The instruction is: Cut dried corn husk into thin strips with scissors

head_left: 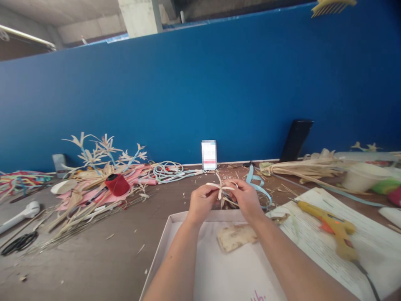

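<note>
My left hand (202, 202) and my right hand (246, 198) meet above the far edge of a shallow white tray (163, 246). Both pinch a small pale straw flower (221, 187) with thin petals between their fingertips. A flat piece of dried husk (234, 237) lies in the tray just below my right wrist. A light blue ribbon loop (257, 184) curls on the table right behind my right hand.
Straw flowers on stems (103, 154), a red spool (117, 184) and pink sheets lie at the left, with black scissors (19, 242) and a white tool (21, 214). A yellow glue gun (332, 223) rests on printed paper at the right. Dried husks (307, 167) and a blue wall stand behind.
</note>
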{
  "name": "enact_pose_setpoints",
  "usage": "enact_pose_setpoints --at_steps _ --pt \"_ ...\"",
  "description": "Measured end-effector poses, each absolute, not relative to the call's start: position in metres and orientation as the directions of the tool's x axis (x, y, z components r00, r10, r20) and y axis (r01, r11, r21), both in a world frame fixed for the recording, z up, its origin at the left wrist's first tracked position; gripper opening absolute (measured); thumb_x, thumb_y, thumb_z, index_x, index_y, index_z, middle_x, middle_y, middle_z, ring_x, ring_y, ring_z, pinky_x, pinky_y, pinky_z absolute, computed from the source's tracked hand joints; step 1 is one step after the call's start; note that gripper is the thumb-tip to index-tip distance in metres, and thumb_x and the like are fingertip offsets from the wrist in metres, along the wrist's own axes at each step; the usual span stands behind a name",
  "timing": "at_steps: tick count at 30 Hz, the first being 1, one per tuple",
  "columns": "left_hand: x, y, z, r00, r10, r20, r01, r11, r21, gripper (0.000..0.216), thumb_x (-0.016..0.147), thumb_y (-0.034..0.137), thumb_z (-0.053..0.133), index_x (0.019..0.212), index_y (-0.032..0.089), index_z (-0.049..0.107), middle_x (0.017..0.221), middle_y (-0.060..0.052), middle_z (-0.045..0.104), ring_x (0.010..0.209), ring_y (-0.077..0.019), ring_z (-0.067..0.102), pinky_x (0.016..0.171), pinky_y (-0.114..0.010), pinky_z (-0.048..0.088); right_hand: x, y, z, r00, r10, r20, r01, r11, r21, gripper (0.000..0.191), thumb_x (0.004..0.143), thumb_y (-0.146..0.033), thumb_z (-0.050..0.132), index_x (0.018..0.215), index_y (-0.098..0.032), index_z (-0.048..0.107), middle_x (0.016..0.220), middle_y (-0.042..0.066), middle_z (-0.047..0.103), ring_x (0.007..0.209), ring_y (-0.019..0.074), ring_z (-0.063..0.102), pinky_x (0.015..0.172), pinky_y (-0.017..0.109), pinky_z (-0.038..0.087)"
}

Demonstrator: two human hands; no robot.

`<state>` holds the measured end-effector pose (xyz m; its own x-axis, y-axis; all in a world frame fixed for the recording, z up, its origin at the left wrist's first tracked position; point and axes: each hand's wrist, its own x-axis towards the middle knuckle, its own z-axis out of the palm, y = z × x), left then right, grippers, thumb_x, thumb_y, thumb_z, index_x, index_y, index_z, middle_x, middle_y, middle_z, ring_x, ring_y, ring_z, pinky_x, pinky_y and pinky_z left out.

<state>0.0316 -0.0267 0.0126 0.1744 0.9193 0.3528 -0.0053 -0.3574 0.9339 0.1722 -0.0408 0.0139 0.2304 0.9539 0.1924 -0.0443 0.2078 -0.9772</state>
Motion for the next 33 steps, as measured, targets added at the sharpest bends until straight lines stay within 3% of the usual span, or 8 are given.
enact_pose_setpoints --at_steps 3,9,15,20,25,33 --pt "0.0327 -0.0262 0.0127 0.176 0.941 0.29 -0.009 -0.293 0.956 0.021 0.07 0.032 0.061 0.082 0.017 0.07 0.071 -0.004 0.065 0.056 -0.0128 0.058 0.049 -0.021 0.047 0.1718 -0.0402 0.0132 0.238 0.953 0.186 -0.037 0.2 -0.979 0.036 0.068 -0.047 0.062 0.087 -0.017 0.066 0.049 -0.002 0.046 0.045 0.0105 0.039 0.04 0.021 0.03" --pt "0.0306 -0.0231 0.0158 0.195 0.966 0.168 -0.108 -0.149 0.983 0.025 0.063 0.032 0.068 0.082 0.016 0.07 0.077 -0.006 0.067 0.071 -0.0168 0.061 0.065 -0.027 0.051 0.1718 -0.0383 0.0086 0.238 0.95 0.2 0.003 0.206 -0.979 0.036 0.069 -0.048 0.06 0.086 -0.017 0.065 0.049 -0.003 0.045 0.044 0.0099 0.038 0.039 0.021 0.03" --pt "0.0309 -0.021 0.0187 0.23 0.973 0.016 -0.158 0.021 0.987 0.033 0.053 0.027 0.075 0.083 0.015 0.07 0.074 -0.005 0.068 0.066 -0.0152 0.061 0.065 -0.027 0.05 0.1714 -0.0365 0.0077 0.274 0.944 0.184 0.025 0.184 -0.983 0.035 0.067 -0.049 0.061 0.08 -0.017 0.065 0.047 -0.003 0.045 0.042 0.0094 0.037 0.037 0.021 0.029" --pt "0.0292 -0.0223 0.0195 0.248 0.968 0.028 -0.126 0.004 0.992 0.038 0.052 0.028 0.076 0.088 0.015 0.069 0.073 -0.005 0.068 0.066 -0.0148 0.06 0.065 -0.025 0.049 0.1704 -0.0374 0.0098 0.271 0.949 0.162 0.051 0.154 -0.987 0.032 0.067 -0.048 0.061 0.076 -0.017 0.064 0.047 -0.004 0.045 0.041 0.0093 0.038 0.038 0.021 0.029" --pt "0.0293 -0.0209 0.0142 0.241 0.967 0.086 -0.08 -0.069 0.994 0.029 0.057 0.034 0.072 0.079 0.016 0.07 0.077 -0.005 0.067 0.068 -0.0159 0.06 0.064 -0.027 0.051 0.1704 -0.0383 0.0108 0.26 0.95 0.17 0.082 0.154 -0.985 0.034 0.067 -0.049 0.061 0.076 -0.017 0.065 0.047 -0.003 0.045 0.042 0.0094 0.038 0.038 0.021 0.028" --pt "0.0304 -0.0191 0.0108 0.231 0.971 0.061 -0.131 -0.031 0.991 0.022 0.06 0.028 0.07 0.08 0.018 0.069 0.076 -0.003 0.067 0.069 -0.0163 0.063 0.064 -0.029 0.053 0.1725 -0.0369 0.0099 0.228 0.958 0.172 0.073 0.16 -0.984 0.032 0.066 -0.049 0.062 0.077 -0.019 0.065 0.046 -0.004 0.045 0.042 0.0104 0.038 0.04 0.023 0.028"
